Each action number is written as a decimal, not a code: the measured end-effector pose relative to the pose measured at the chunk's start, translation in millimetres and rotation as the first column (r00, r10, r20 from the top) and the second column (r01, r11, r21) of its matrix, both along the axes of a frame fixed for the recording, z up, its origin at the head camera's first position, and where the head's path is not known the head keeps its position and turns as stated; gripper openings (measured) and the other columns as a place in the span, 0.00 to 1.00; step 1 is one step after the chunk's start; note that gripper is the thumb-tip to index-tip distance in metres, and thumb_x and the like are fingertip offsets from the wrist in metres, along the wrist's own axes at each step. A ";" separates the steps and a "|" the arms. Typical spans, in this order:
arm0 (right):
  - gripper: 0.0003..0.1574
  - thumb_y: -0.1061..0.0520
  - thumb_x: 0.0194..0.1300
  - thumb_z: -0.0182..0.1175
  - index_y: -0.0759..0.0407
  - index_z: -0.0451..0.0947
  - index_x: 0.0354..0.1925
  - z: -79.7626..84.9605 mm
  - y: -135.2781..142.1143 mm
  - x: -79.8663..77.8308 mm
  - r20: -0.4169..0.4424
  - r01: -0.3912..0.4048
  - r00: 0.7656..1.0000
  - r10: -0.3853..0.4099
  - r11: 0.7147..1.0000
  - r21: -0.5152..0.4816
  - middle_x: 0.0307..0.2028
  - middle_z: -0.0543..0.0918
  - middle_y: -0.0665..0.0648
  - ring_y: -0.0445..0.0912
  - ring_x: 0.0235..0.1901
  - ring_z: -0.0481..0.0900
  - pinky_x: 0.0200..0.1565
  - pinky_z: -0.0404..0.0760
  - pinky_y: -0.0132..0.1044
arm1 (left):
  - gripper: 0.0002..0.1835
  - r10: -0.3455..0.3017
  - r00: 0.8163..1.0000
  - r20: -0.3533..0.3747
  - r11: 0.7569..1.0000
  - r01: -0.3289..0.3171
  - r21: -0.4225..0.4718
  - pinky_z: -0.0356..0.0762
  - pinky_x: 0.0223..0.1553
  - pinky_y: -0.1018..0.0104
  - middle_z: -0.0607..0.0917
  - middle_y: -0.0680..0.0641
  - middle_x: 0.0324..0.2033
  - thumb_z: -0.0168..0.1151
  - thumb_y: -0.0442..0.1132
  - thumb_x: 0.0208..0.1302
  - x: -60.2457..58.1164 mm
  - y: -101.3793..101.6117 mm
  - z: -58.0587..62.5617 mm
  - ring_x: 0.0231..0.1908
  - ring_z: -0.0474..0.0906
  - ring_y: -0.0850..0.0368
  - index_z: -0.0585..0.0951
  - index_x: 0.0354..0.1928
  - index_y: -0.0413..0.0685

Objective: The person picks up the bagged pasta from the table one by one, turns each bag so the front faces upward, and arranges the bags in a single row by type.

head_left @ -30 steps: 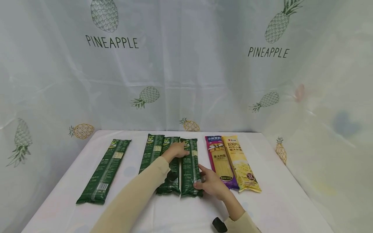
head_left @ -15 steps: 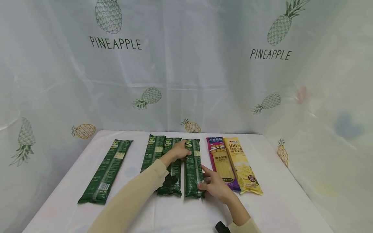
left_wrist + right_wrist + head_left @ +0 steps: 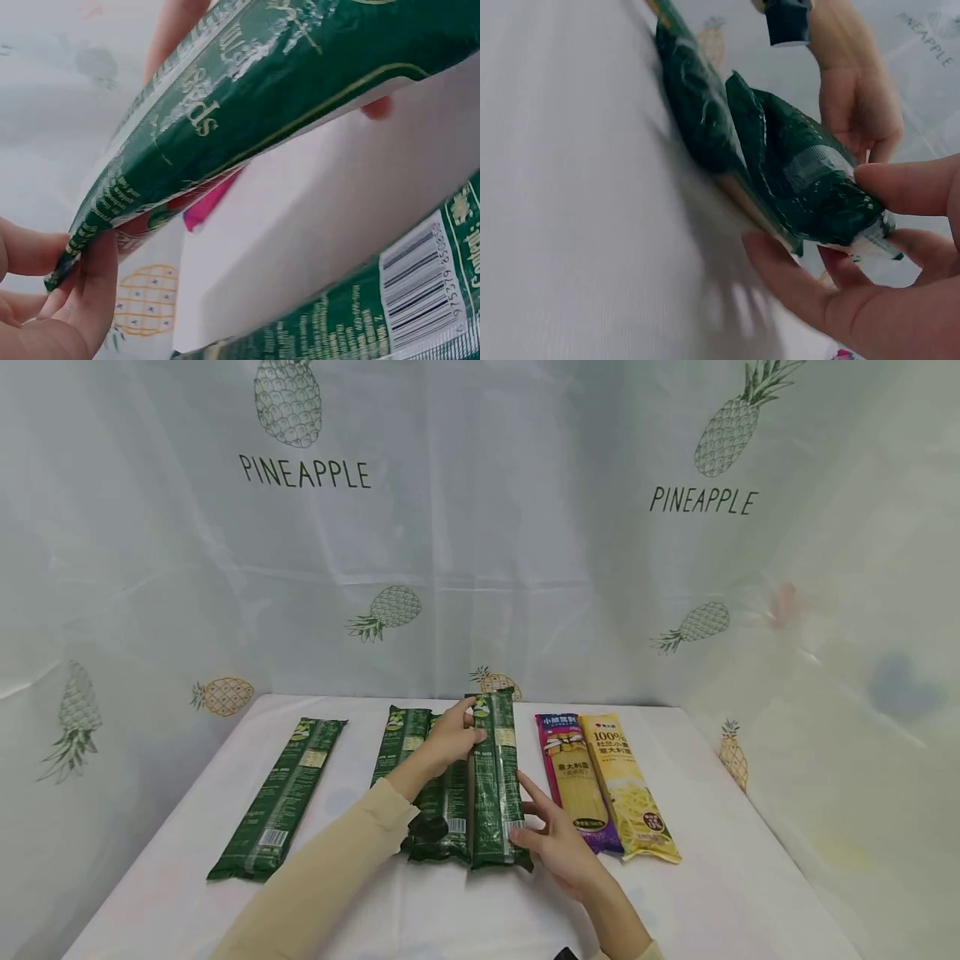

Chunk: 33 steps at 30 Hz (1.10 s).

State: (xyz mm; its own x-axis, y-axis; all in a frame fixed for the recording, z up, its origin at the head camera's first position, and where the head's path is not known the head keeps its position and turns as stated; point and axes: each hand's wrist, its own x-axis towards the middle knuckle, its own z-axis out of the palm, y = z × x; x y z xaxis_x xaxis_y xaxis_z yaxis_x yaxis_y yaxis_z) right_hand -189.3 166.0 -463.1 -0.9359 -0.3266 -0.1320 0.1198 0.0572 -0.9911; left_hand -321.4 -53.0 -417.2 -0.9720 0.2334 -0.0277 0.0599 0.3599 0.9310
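Both hands hold a green spaghetti packet [image 3: 492, 777] lifted off the table, its far end higher than before. My left hand [image 3: 450, 742] pinches the packet's far end, thumb on one side and fingers on the other, as the left wrist view shows of this hand [image 3: 56, 315]. At the near end my right hand [image 3: 564, 852] grips the right edge; in the right wrist view its thumb lies on the wrapper and other fingers of the hand [image 3: 900, 300] reach under. Just left, two more green packets [image 3: 454, 797] lie side by side, partly hidden by the left arm.
Another green packet [image 3: 277, 802] lies apart at the left. To the right, a purple pasta packet [image 3: 573, 781] and a yellow pasta packet [image 3: 628, 789] lie side by side. A pineapple-print curtain [image 3: 480, 543] hangs behind the white-covered table [image 3: 360, 918].
The held green packet has risen off the table, far end most, and now sits close beside the middle packets. Both hands have kept hold of it; the head view has shifted slightly.
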 end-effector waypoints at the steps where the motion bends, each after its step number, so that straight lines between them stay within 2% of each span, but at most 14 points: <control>1: 0.55 0.63 0.74 0.64 0.32 0.50 0.85 0.6 -0.6 0.3 0.015 0.007 1.000 -0.007 0.999 -0.032 0.70 0.63 0.69 0.43 0.32 0.65 0.30 0.67 0.30 | 0.40 0.001 1.000 -0.003 1.000 -0.001 0.014 0.83 0.47 0.47 0.72 0.38 0.68 0.62 0.37 0.79 1.2 -0.8 2.5 0.43 0.82 0.49 0.56 0.86 0.55; 2: 0.55 0.62 0.75 0.64 0.31 0.50 0.85 1.6 -1.4 0.6 0.032 0.016 0.999 -0.014 0.998 -0.060 0.69 0.63 0.67 0.43 0.31 0.65 0.29 0.65 0.31 | 0.40 0.006 1.000 -0.004 1.000 -0.006 0.028 0.83 0.50 0.47 0.72 0.38 0.69 0.62 0.36 0.79 2.2 -1.8 4.8 0.47 0.82 0.49 0.56 0.86 0.55; 4: 0.54 0.59 0.75 0.64 0.34 0.48 0.86 4.0 -2.5 1.2 0.061 0.020 0.998 -0.014 0.994 -0.111 0.67 0.63 0.66 0.43 0.37 0.71 0.33 0.71 0.30 | 0.40 0.011 1.000 0.002 0.998 -0.012 0.058 0.81 0.54 0.46 0.71 0.38 0.69 0.62 0.36 0.79 4.5 -4.1 9.7 0.53 0.80 0.48 0.56 0.86 0.55; 6: 0.53 0.56 0.76 0.64 0.38 0.47 0.86 6.6 -3.4 1.6 0.094 0.019 0.996 -0.004 0.987 -0.158 0.69 0.62 0.66 0.44 0.50 0.77 0.43 0.78 0.32 | 0.40 0.009 1.000 0.021 0.996 -0.011 0.094 0.80 0.56 0.42 0.70 0.38 0.69 0.61 0.35 0.79 6.8 -6.5 13.2 0.52 0.79 0.45 0.55 0.86 0.55; 8: 0.53 0.54 0.77 0.64 0.40 0.46 0.87 8.6 -3.6 2.1 0.121 0.012 0.993 0.011 0.982 -0.189 0.73 0.62 0.67 0.47 0.57 0.79 0.52 0.82 0.36 | 0.40 0.007 0.999 0.036 0.993 -0.011 0.114 0.79 0.55 0.42 0.69 0.37 0.70 0.61 0.34 0.80 8.0 -9.0 14.9 0.51 0.79 0.46 0.54 0.86 0.54; 10: 0.52 0.54 0.77 0.63 0.41 0.47 0.87 9.5 -3.7 2.9 0.134 0.001 0.991 0.028 0.976 -0.217 0.75 0.62 0.68 0.49 0.60 0.80 0.57 0.84 0.41 | 0.40 0.002 0.999 0.045 0.993 -0.008 0.120 0.81 0.53 0.45 0.68 0.36 0.71 0.60 0.34 0.80 8.9 -10.9 14.7 0.50 0.80 0.46 0.54 0.86 0.53; 12: 0.52 0.56 0.77 0.64 0.40 0.48 0.87 9.0 -4.2 3.9 0.125 -0.005 0.992 0.034 0.974 -0.225 0.75 0.63 0.69 0.50 0.61 0.81 0.58 0.84 0.42 | 0.40 0.001 0.999 0.047 0.994 -0.006 0.109 0.83 0.51 0.50 0.69 0.36 0.71 0.61 0.34 0.79 9.2 -12.3 12.8 0.51 0.81 0.47 0.54 0.86 0.53; 15: 0.53 0.60 0.76 0.64 0.42 0.48 0.87 7.4 -6.4 6.0 0.079 -0.003 0.997 0.020 0.976 -0.218 0.74 0.66 0.68 0.51 0.62 0.81 0.59 0.84 0.43 | 0.41 0.001 0.999 0.034 0.997 -0.003 0.076 0.86 0.50 0.53 0.70 0.36 0.71 0.63 0.36 0.79 9.8 -13.4 9.1 0.53 0.84 0.47 0.56 0.86 0.55; 20: 0.53 0.64 0.75 0.64 0.45 0.50 0.87 6.6 -12.7 10.3 -0.019 0.059 0.998 -0.063 0.986 -0.154 0.71 0.70 0.69 0.52 0.59 0.84 0.55 0.86 0.41 | 0.41 -0.016 1.000 -0.012 1.000 0.016 0.023 0.86 0.52 0.47 0.72 0.35 0.67 0.65 0.39 0.78 11.6 -13.3 6.0 0.46 0.86 0.45 0.57 0.85 0.57; 25: 0.53 0.67 0.73 0.64 0.45 0.53 0.86 10.0 -21.0 14.2 -0.068 0.121 0.989 -0.131 0.984 -0.128 0.66 0.72 0.70 0.53 0.56 0.85 0.51 0.88 0.42 | 0.39 -0.032 0.997 -0.065 0.997 0.027 -0.078 0.86 0.50 0.45 0.76 0.36 0.63 0.64 0.42 0.79 14.9 -12.0 8.8 0.39 0.86 0.48 0.58 0.85 0.55; 30: 0.53 0.68 0.73 0.63 0.45 0.53 0.86 10.6 -25.8 15.6 -0.085 0.150 0.983 -0.160 0.982 -0.113 0.66 0.71 0.69 0.53 0.55 0.85 0.50 0.88 0.42 | 0.37 -0.033 0.989 -0.147 0.979 0.002 -0.204 0.84 0.47 0.48 0.77 0.38 0.58 0.64 0.43 0.79 15.9 -8.6 15.0 0.36 0.83 0.48 0.62 0.84 0.54; 33: 0.53 0.68 0.73 0.63 0.44 0.54 0.86 9.0 -26.3 14.1 -0.104 0.160 0.980 -0.167 0.984 -0.080 0.65 0.72 0.68 0.53 0.54 0.84 0.50 0.88 0.41 | 0.36 -0.038 0.977 -0.208 0.958 -0.024 -0.284 0.81 0.48 0.47 0.79 0.38 0.57 0.65 0.47 0.78 16.9 -5.4 19.7 0.42 0.81 0.46 0.64 0.83 0.53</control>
